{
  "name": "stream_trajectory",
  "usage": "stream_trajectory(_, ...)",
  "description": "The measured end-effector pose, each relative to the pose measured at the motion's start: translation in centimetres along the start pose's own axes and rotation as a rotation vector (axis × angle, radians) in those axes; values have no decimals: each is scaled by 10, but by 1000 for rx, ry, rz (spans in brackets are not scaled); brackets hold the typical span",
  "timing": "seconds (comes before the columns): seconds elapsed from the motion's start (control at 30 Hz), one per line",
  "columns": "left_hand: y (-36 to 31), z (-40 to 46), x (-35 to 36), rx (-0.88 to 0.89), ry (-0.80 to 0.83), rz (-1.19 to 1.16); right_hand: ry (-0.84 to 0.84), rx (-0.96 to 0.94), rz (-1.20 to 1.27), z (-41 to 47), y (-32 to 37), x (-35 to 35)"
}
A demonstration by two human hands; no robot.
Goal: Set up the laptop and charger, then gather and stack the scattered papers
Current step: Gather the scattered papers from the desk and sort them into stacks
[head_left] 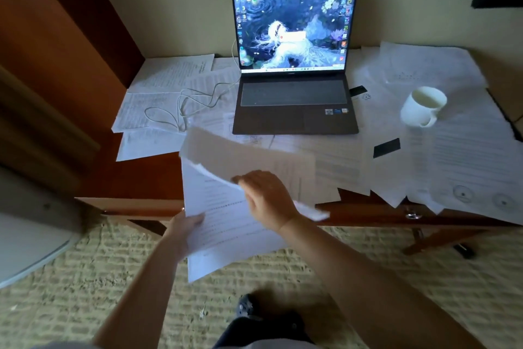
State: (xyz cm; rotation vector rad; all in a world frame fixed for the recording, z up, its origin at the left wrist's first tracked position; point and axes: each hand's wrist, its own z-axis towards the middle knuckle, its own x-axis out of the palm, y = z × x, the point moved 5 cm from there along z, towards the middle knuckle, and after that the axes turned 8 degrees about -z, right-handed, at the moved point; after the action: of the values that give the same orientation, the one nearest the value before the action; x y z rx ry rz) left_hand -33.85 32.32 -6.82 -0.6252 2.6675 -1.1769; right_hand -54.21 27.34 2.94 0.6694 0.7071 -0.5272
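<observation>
**While stacking: 2 hands on 1 bundle, desk still strewn**

While pinching, curls right fingers (240, 179) over the edge of a lifted sheet (246, 156), probably to swing it onto the pile; blurred, so cannot tell where the thumb sits. Clamps the left thumb (198, 218) on top of the held bundle (226, 235), the other fingers hidden beneath, likely for support from below while the next page lands. Keeps the right hand (268, 201) above the bundle and the left hand (184, 225) at its left edge, so each has 1 job: feeding and bracing.

Holds the bundle off the near edge of the desk (147, 179), over the carpet (85, 278), seemingly because no bare surface is free for squaring up.

Beyond, shows the laptop (294, 105) open and lit at the far middle, with the white charger cable (198, 97) looping from its left side across loose pages: that part of the job judged done. Leaves scattered papers (158, 94) at far left under the cable, and a wider spread (452, 156) at right beneath a white mug (423, 106) and 2 small black cards (386, 147).

Calls for lifting the mug and cable before pulling those pages, or risks a tip or a snag. Judged early in the gathering.
</observation>
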Motion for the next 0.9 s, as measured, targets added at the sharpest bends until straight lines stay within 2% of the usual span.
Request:
stream_trajectory(0.07, 5, -3, 2, -99, 183, -114, -26, -47, 17, -2, 5, 2)
stream_trajectory(0.1, 4, -5, 1, -121, 212, -147, -41, 2, -3, -6, 0, 5)
stream_trajectory(0.2, 9, 3, -11, -113, 267, -250, -81, 419, -83, -29, -32, 14)
stream_trajectory(0.27, 15, 12, -21, -130, 227, -321, -73, 566, -14, -41, -37, 20)
stream_trajectory(0.33, 16, 15, -26, -152, 195, -326, -6, 695, 254, -46, -27, 26)
stream_trajectory(0.43, 9, 13, -29, -163, 124, -190, 183, 891, 614, -48, -13, 31)
stream_trajectory(0.63, 3, 18, -40, -164, 128, -105, 317, 1090, 721, -46, -18, 32)
stream_trajectory(0.73, 0, 23, -33, -82, 117, -70, 212, 1323, 837, -47, -24, 44)
stream_trajectory(0.8, -5, 16, -28, -40, 47, -69, 193, 1463, 704, -49, -29, 47)
stream_trajectory(0.83, -9, 11, -25, -30, 36, -67, 246, 1459, 559, -48, -31, 48)
stream_trajectory(0.9, -14, 9, -18, 0, 39, -49, 383, 1312, 278, -45, -32, 49)
